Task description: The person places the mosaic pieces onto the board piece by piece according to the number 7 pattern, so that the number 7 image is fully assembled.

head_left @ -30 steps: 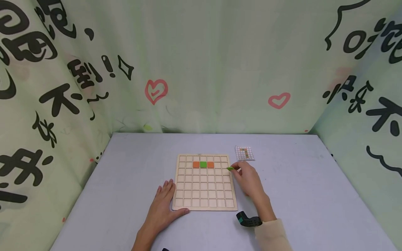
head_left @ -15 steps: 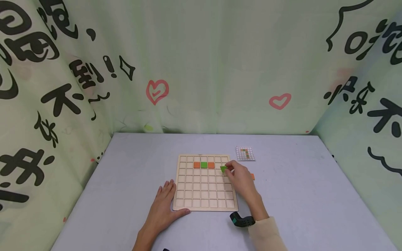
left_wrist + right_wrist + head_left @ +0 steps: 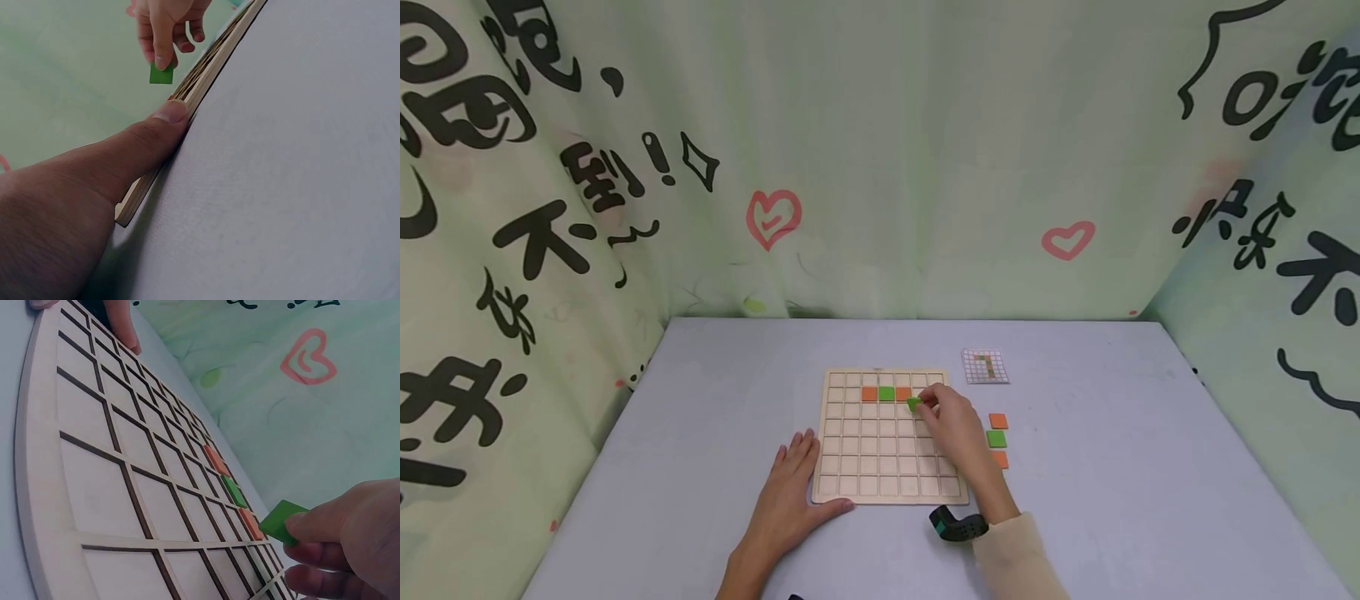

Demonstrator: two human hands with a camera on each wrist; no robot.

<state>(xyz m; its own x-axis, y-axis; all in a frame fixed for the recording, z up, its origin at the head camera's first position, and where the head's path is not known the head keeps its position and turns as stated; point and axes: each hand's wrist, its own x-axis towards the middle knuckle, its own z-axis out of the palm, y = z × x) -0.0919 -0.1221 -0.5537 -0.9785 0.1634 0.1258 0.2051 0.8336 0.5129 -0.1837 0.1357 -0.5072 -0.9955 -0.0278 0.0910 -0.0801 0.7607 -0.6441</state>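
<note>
Three green tiles [image 3: 886,393] — four orange tiles [image 3: 869,393]

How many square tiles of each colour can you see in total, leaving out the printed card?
Orange tiles: 4 (2 in the wooden grid board, 2 on the table)
Green tiles: 3 (1 in the board, 1 on the table, 1 pinched by the right hand)
Total in view: 7

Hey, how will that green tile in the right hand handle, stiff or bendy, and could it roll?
The green tile is probably stiff, since it shows no bend where the right hand pinches it. Small and thin, it looks light. Its flat face and straight edges suggest it would slide rather than roll.
</note>
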